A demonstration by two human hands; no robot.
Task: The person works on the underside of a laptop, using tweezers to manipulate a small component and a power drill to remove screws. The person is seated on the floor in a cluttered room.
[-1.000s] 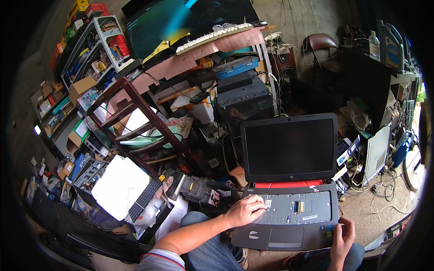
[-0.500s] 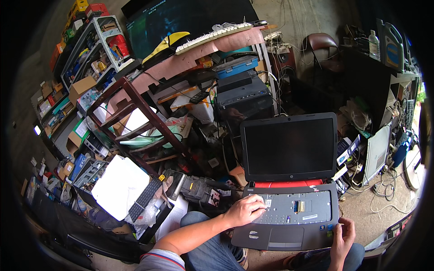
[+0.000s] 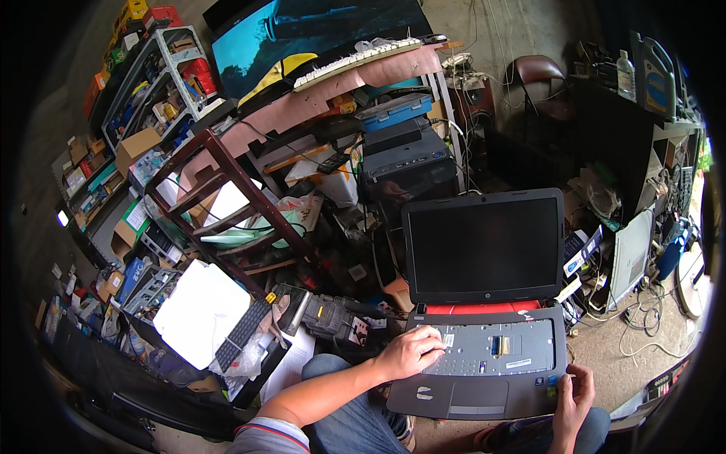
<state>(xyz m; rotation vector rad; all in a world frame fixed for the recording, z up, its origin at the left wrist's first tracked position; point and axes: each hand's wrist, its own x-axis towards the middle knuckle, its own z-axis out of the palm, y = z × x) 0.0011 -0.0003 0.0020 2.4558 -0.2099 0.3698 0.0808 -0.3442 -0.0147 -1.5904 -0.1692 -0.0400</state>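
An opened laptop [image 3: 423, 405] lies in front of me, its dark screen [image 3: 484, 250] raised. Its keyboard has been taken out, baring a grey metal plate [image 3: 529, 329] with a small ribbon cable [image 3: 500, 346] near the middle. My left hand [image 3: 412, 352] rests at the left end of that plate, fingers bunched together; whatever they pinch is hidden. At the lower right corner, my right hand [image 3: 575, 393] grips the laptop's edge between thumb and fingers. Something red [image 3: 484, 308] shows behind the hinge.
On my left, a black keyboard [image 3: 242, 337] leans by a white panel [image 3: 200, 314] and clear plastic. A dark wooden frame [image 3: 261, 200] stands beyond. Behind the laptop is a black computer case [image 3: 408, 163]. Another laptop lid [image 3: 631, 257] and loose cables [image 3: 646, 321] lie at right.
The picture on the large screen at the back has turned from dark to a blue scene. My hands and the laptop have not visibly moved.
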